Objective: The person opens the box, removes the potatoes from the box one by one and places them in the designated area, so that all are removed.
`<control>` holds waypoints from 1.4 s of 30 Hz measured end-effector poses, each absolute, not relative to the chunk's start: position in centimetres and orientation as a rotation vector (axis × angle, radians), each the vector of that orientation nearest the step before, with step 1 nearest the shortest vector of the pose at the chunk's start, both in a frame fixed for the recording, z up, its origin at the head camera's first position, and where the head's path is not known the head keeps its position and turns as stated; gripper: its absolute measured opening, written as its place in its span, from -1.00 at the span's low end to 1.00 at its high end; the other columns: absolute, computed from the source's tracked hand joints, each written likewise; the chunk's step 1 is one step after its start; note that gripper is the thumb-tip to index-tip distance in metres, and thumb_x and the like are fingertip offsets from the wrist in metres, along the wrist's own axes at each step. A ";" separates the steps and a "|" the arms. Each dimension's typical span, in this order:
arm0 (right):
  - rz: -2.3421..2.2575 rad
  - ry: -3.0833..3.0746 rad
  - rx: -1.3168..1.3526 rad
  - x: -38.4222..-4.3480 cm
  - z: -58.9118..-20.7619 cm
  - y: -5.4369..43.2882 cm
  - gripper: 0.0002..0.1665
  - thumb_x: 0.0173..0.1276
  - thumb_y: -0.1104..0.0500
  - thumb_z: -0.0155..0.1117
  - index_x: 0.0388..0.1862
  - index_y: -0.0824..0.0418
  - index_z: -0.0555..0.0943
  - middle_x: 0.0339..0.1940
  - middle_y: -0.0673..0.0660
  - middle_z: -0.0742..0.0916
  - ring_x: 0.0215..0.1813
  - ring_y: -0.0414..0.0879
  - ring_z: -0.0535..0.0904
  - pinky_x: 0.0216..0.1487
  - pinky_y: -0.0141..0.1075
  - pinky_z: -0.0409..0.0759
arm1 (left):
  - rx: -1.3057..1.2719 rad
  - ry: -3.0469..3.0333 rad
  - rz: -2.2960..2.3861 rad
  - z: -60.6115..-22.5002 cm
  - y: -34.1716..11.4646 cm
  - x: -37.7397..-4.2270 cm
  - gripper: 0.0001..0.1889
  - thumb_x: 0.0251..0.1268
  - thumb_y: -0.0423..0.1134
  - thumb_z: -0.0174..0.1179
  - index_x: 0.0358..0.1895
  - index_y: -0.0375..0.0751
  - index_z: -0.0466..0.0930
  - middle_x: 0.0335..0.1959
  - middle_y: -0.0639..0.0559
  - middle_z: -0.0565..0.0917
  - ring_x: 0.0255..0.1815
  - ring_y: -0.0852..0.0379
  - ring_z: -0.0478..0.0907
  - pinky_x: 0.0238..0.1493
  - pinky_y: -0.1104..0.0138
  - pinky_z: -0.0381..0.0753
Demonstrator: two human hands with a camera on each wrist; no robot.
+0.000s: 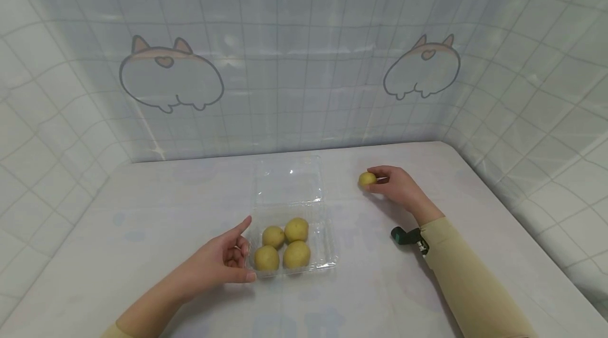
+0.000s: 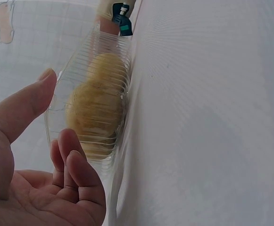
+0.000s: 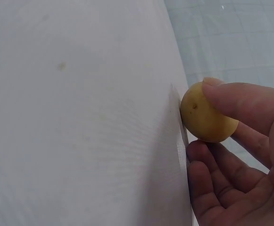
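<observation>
A clear plastic clamshell box (image 1: 328, 245) lies with its lid (image 1: 288, 182) folded back and holds several round yellow fruits (image 1: 296, 254). Beside its left wall is my left hand (image 1: 214, 261), forefinger stretched out and the other fingers loosely bent. The left thumb lies by the near left corner. In the left wrist view, fingertips (image 2: 75, 162) are close against the ribbed wall; firm contact is hard to tell. Right of the lid, my right hand (image 1: 394, 187) pinches another round yellow fruit (image 3: 205, 115) between thumb and fingers, low at the tabletop.
A pale cloth (image 1: 119, 253) covers the table. White tiled-pattern curtains (image 1: 304, 63) close in the back and both sides. A dark green device (image 1: 406, 236) is fixed at the right wrist, just above the table.
</observation>
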State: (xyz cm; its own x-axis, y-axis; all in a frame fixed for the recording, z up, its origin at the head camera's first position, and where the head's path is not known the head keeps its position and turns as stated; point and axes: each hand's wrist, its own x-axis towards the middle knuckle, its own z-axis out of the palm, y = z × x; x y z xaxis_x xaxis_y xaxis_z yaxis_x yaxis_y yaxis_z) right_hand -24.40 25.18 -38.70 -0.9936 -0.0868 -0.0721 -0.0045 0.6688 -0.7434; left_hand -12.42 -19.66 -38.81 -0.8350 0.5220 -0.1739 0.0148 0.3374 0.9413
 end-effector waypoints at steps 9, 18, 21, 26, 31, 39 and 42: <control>-1.228 2.787 -0.090 -24.6 -39.0 25.4 -0.28 0.27 -0.03 0.45 0.37 0.14 0.49 0.24 0.19 0.58 0.24 0.12 0.51 0.16 -0.03 0.50 | 0.463 2.138 1.521 -38.8 -19.7 -12.4 0.20 0.00 -0.23 0.55 0.62 -0.07 -0.18 -0.14 -0.14 0.39 -0.24 0.06 0.46 -0.23 0.32 0.59; -1.227 2.795 -0.110 -24.5 -38.7 25.6 -0.23 0.29 0.01 0.43 0.41 0.22 0.42 0.27 0.23 0.56 0.25 0.14 0.49 0.16 -0.01 0.49 | 0.497 2.120 1.535 -38.4 -19.5 -12.3 0.17 0.04 -0.29 0.52 0.61 -0.09 -0.16 -0.16 -0.16 0.37 -0.24 0.05 0.45 -0.24 0.34 0.57; -1.225 2.798 -0.098 -24.6 -38.7 25.6 -0.22 0.29 0.01 0.42 0.43 0.22 0.41 0.27 0.25 0.56 0.26 0.15 0.49 0.18 0.00 0.48 | 0.483 2.110 1.544 -38.4 -19.5 -12.3 0.17 0.02 -0.30 0.53 0.61 -0.08 -0.16 -0.16 -0.16 0.37 -0.24 0.05 0.45 -0.24 0.35 0.57; -1.213 2.801 -0.085 -24.6 -38.7 25.7 -0.23 0.30 0.00 0.42 0.42 0.21 0.42 0.27 0.23 0.56 0.26 0.14 0.49 0.19 0.00 0.47 | 0.494 2.110 1.544 -38.3 -19.4 -12.3 0.17 0.03 -0.31 0.52 0.61 -0.10 -0.16 -0.16 -0.16 0.37 -0.24 0.04 0.44 -0.25 0.35 0.56; -1.223 2.794 -0.082 -24.7 -38.8 25.8 -0.24 0.29 0.00 0.42 0.41 0.22 0.42 0.27 0.23 0.56 0.26 0.13 0.48 0.18 0.00 0.47 | 0.508 2.128 1.532 -38.3 -19.4 -12.3 0.15 0.04 -0.31 0.52 0.61 -0.12 -0.15 -0.17 -0.17 0.37 -0.24 0.04 0.44 -0.25 0.36 0.55; -1.230 2.780 -0.036 -24.9 -38.8 25.8 -0.19 0.28 -0.05 0.43 0.43 0.19 0.40 0.28 0.22 0.55 0.27 0.12 0.47 0.21 0.01 0.45 | 0.472 2.142 1.519 -38.5 -19.5 -12.5 0.18 0.02 -0.27 0.54 0.61 -0.08 -0.16 -0.16 -0.14 0.39 -0.24 0.05 0.45 -0.25 0.35 0.56; -1.226 2.776 -0.013 -24.9 -38.8 25.7 -0.18 0.27 -0.06 0.43 0.44 0.17 0.39 0.31 0.22 0.54 0.28 0.13 0.45 0.22 0.03 0.44 | 0.462 2.147 1.515 -38.6 -19.6 -12.5 0.18 0.02 -0.26 0.54 0.62 -0.07 -0.16 -0.15 -0.14 0.40 -0.23 0.05 0.45 -0.24 0.35 0.56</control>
State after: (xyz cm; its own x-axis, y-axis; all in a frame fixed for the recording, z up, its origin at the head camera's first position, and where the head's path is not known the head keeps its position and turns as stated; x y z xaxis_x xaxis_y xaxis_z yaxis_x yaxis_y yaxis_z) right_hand -24.86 25.71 -38.78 -0.9943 -0.0505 -0.0940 0.0354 0.6744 -0.7375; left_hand -12.49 -19.58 -38.61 -0.8332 0.5224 -0.1812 0.0045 0.3342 0.9425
